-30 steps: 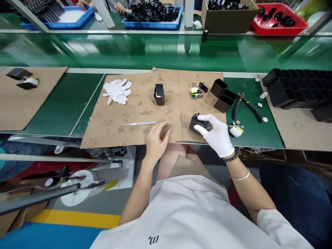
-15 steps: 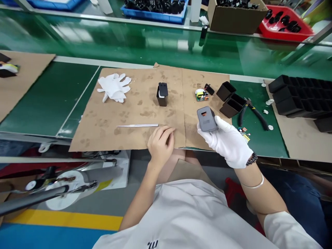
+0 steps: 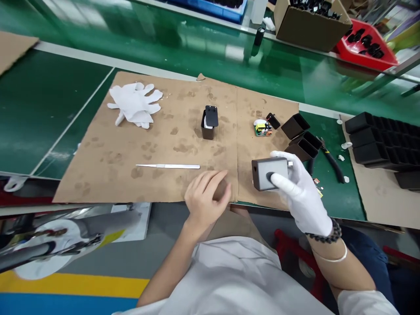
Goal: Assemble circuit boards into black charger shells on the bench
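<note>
My right hand (image 3: 300, 192), in a white glove, grips a grey charger block (image 3: 269, 173) and holds it above the near edge of the brown cardboard mat (image 3: 170, 135). My bare left hand (image 3: 206, 197) rests loosely curled on the mat's front edge and holds nothing. A thin metal blade (image 3: 168, 166) lies flat on the mat just left of that hand. Farther back a black charger with its plug cap (image 3: 209, 122) stands upright in the middle of the mat.
A pair of white gloves (image 3: 134, 104) lies at the mat's back left. A small circuit board (image 3: 262, 127), two empty black housings (image 3: 302, 138) and pliers (image 3: 331, 162) lie to the right. More black housings (image 3: 380, 138) are stacked far right. A cardboard box (image 3: 311, 24) and red bin (image 3: 367, 46) stand beyond the green conveyor.
My right hand picked the charger block up off the mat and turned it on its side in the air. My left hand stayed at the mat's edge. The view tilted down and left.
</note>
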A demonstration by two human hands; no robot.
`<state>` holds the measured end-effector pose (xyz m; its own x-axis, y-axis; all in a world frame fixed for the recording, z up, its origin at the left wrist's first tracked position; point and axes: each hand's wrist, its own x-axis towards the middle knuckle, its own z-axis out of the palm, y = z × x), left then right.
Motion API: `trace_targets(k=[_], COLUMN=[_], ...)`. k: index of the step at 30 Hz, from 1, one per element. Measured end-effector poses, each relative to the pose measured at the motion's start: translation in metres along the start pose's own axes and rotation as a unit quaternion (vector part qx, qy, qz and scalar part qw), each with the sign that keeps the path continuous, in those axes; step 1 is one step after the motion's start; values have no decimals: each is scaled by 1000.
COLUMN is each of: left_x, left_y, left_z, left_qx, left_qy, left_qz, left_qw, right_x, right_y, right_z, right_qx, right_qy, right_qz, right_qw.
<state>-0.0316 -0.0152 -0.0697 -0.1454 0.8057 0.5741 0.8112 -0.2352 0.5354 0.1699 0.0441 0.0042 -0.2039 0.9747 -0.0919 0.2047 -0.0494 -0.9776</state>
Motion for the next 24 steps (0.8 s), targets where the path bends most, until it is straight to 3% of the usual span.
trace_targets(k=[3,6,11,15,17,21,24], left_x=[4,5,4,-3,-9,-25,-32], left_y=[14,25,39,55,64,80,89], left_z=[-4,1,5,-9,-15,-19,-20], left_qx=[-81,-114,-140,-164,-151,-161,-169], left_qy=[-95,-155,-200,-263,-284,-292,-294], left_qz=[-3,1,-10,-4,-27,-79,-74], left_qw=[992,981,970,951,947,939,938], right_x=[-13,-28,-45,-58,-67,-83,-93], right_y=[12,24,23,11,7,8,14], right_z=[16,31,25,2,-8,-16,-12], right_qx=[-131,-188,-176,-51,-39,-184,-202], right_qy=[68,65,59,24,1,-33,-68], right_qz=[-108,-133,-94,22,58,-1,-30], right_qw=[983,971,978,998,998,982,977])
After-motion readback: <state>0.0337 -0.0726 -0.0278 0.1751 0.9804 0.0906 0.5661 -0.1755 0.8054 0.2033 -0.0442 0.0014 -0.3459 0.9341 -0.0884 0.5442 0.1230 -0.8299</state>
